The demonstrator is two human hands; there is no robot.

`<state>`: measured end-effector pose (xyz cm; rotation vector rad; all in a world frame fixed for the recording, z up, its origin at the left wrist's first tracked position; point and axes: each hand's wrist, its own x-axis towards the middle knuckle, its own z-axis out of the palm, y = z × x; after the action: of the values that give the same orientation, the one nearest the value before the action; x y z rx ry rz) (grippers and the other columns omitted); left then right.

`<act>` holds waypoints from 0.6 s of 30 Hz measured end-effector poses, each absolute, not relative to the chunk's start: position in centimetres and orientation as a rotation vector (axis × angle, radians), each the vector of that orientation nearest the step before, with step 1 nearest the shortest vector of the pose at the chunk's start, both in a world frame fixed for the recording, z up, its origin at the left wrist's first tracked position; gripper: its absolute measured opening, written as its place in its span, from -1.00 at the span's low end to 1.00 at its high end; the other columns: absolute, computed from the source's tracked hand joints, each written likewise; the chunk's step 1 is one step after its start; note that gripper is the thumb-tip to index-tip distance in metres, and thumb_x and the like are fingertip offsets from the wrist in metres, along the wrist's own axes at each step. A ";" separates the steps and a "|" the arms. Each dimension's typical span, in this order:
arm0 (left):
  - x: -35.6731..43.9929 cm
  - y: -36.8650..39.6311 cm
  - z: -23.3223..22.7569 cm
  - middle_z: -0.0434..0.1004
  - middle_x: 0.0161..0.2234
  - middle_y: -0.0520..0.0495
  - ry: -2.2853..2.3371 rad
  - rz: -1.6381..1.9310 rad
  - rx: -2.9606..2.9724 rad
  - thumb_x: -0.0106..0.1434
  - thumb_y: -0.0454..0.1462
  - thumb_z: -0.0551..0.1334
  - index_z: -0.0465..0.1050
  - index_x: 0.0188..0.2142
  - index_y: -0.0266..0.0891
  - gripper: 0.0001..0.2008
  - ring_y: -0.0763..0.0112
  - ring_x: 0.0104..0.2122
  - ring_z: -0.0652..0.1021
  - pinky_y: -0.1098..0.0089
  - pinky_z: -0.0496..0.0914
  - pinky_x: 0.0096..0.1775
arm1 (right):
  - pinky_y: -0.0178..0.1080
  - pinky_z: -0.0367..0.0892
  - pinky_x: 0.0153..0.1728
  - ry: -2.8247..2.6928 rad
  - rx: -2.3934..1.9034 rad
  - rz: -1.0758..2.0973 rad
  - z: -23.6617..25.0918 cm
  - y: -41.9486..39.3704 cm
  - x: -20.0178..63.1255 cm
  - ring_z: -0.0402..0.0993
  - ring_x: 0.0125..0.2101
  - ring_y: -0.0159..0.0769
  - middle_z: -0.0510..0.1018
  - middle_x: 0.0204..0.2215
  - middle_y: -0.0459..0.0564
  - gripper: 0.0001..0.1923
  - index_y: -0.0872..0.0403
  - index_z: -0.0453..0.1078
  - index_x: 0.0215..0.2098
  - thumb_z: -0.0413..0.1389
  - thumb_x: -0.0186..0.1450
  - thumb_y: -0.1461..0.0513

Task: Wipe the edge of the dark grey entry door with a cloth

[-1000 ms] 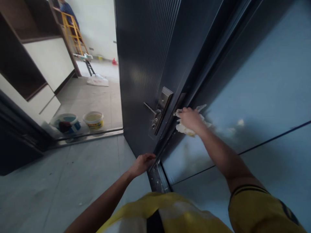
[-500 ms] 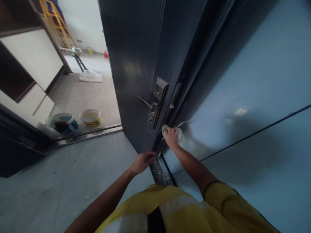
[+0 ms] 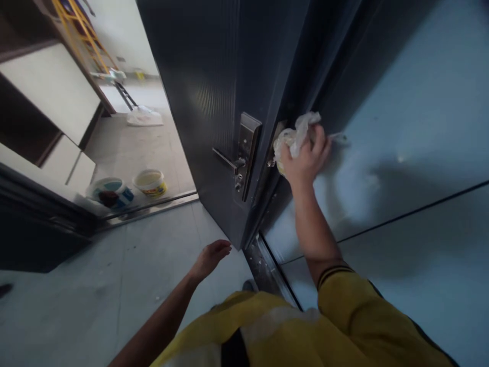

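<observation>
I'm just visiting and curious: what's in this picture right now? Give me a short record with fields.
Right hand: the right hand grips a crumpled white rag, pressed near the edge of the dark door.
Left hand: the left hand is open, low by the door's bottom edge, holding nothing.
Door hardware: a metal lock plate with a lever handle.
Floor beyond: two buckets on the floor.
Background: a yellow ladder.
Clothing: a yellow sleeve.

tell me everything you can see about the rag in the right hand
The rag is a crumpled, whitish, thin-looking wad, yellowish in its folds. The right hand grips it from below, fingers curled over it, pressing it against the edge of the open dark door, just right of the metal lock plate. A loose end sticks up.
</observation>
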<state>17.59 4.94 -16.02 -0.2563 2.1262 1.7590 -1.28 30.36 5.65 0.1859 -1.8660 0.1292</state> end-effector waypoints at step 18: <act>20.6 5.0 -17.9 0.66 -0.26 -0.20 1.963 1.659 -0.488 -0.04 0.07 0.34 0.54 -0.22 -0.26 -0.49 0.18 -0.23 0.61 0.20 0.46 -0.10 | 0.14 0.50 -0.32 -3.202 -0.444 0.671 -31.3 30.4 7.8 0.55 -0.18 0.17 0.55 -0.20 0.44 -0.69 0.28 0.48 -0.18 0.02 0.24 0.23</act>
<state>20.59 4.97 -17.87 -0.4885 1.9632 1.6592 7.81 30.43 -31.32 -0.4442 -3.2024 0.6710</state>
